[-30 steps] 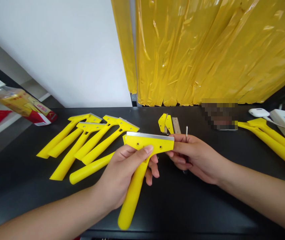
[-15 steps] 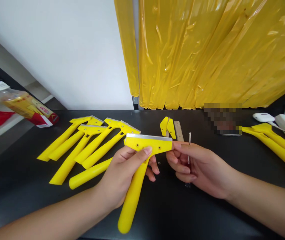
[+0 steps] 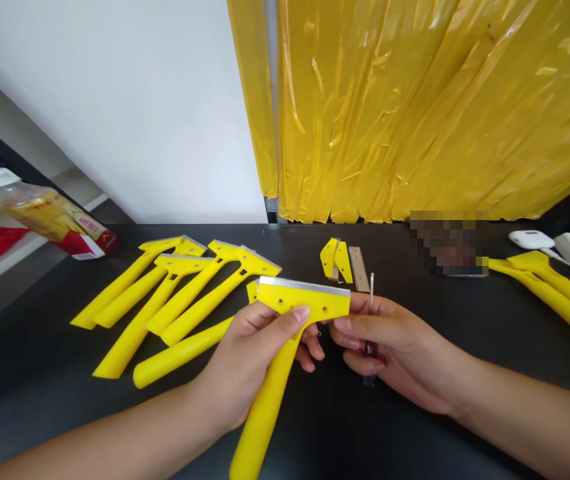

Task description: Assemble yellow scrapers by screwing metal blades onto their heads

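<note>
Now left hand (image 3: 249, 363) fingers wrapped around yellow scraper (image 3: 305, 300); right hand (image 3: 395, 353) fingers gripping small screwdriver (image 3: 371, 293).

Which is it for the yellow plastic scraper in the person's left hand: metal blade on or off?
On: the metal blade sits along the top edge of the yellow plastic scraper, gripped in the left hand.

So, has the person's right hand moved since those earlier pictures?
Yes: the right hand has drawn back toward the person, away from the small yellow parts.
</note>
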{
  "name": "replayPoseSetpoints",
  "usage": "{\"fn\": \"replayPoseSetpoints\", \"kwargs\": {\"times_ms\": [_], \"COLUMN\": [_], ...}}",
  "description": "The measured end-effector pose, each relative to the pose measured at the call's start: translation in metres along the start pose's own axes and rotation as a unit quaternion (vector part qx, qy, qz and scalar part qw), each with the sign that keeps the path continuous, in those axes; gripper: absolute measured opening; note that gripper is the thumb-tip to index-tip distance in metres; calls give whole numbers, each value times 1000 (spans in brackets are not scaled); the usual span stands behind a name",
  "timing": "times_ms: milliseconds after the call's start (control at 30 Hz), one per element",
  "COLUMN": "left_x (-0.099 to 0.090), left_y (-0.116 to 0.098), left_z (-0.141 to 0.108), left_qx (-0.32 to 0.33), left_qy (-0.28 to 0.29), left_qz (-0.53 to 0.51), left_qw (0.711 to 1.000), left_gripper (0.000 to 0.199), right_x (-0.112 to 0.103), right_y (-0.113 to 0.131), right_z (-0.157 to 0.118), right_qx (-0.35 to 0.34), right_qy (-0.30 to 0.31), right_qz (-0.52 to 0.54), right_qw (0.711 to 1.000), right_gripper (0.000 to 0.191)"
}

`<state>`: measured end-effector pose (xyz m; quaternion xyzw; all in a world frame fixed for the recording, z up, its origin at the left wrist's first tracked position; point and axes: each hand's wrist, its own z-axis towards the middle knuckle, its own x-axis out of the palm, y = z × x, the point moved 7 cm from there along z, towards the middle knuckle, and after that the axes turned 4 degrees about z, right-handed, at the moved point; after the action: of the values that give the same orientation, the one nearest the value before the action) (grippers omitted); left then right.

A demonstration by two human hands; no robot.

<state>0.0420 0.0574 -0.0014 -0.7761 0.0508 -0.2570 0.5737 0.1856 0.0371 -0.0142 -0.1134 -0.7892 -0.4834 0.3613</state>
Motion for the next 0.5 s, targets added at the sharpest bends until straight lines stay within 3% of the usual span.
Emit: {"fn": "replayPoseSetpoints", "kwargs": {"times_ms": [233,500], "left_x": [3,4], "left_y": [3,2], "left_z": [-2,-3], "left_qx": [-6,-8], "left_qy": [32,50], "left_qz": [-11,4], "left_qw": [999,999], "left_gripper": [22,23], "right_x": [1,-5], "right_y": [-3,-3], "right_z": [2,1], "right_qx": [-9,11], "right_qy": [13,-15], "right_qz": [-8,37], "right_qw": [1000,999], "right_gripper": [9,14]}}
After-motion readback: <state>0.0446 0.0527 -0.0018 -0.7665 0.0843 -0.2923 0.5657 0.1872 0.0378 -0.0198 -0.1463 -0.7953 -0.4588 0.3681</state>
